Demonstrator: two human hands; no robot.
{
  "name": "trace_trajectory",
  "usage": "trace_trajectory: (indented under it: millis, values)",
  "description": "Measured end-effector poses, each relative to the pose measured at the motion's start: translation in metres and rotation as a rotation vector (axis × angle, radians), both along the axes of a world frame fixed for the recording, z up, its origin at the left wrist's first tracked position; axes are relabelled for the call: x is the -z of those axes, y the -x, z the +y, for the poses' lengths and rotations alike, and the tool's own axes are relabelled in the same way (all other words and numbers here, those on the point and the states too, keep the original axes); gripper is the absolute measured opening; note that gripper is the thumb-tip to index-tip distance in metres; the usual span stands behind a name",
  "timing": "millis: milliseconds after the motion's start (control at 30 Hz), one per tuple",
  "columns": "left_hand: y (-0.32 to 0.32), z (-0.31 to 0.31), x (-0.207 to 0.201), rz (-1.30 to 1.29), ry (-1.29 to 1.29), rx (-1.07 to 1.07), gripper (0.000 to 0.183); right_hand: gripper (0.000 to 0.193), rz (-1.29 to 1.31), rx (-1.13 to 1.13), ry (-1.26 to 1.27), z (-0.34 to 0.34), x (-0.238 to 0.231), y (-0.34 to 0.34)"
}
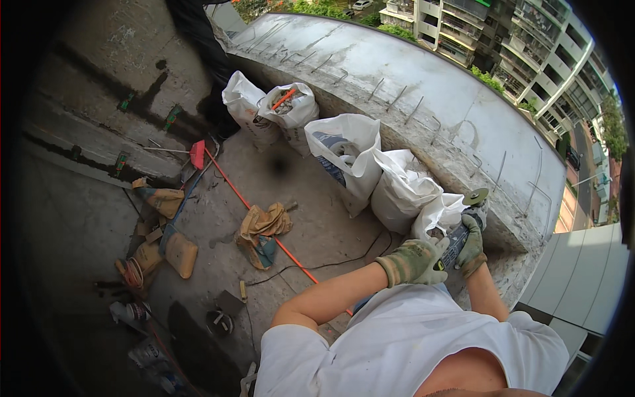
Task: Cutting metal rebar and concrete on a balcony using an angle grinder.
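Note:
An angle grinder [455, 242] with a dark body is held between my two gloved hands, close to the parapet's right part. My left hand [415, 261], in a green and grey work glove, closes round the rear end of its body. Further forward, my right hand [471, 247] wraps round the grinder near its head. Its round cutting disc [475, 196] points away from me, over the parapet's edge; I cannot tell whether it turns. Just left of the grinder stands a white rubble sack [442, 210]. A dark power cord [331, 265] runs over the floor.
Several white sacks [405, 195] line the concrete parapet [423, 79], whose top bears bent steel bars [395, 99]. An orange pole [293, 257] crosses the floor beside a crumpled paper bag [264, 228]. At left lie a red broom head [197, 155] and a yellowish jug [180, 256]. Buildings stand beyond.

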State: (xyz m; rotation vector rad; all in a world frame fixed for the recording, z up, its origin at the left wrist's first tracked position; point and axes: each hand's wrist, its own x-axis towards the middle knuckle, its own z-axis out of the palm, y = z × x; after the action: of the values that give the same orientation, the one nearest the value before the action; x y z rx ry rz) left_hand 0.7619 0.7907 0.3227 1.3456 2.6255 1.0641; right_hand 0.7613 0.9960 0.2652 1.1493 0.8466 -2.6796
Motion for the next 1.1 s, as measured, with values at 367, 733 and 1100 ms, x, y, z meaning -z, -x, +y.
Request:
trace_trajectory:
  millis: [367,733,1100]
  values:
    - [0.009,-0.062,0.007,-1.492,-0.739,-0.342,0.039,0.019,0.128,-0.409,-0.091,-0.128,-0.053,0.029]
    - [-0.033,-0.124,0.005,-1.196,-1.520,-0.626,0.038,0.056,0.545,-1.282,-0.948,-0.219,-0.107,0.060]
    - [-0.107,-0.229,0.010,-0.581,-2.205,-1.048,0.050,0.049,0.862,-2.131,-0.623,-0.181,-0.058,-0.008]
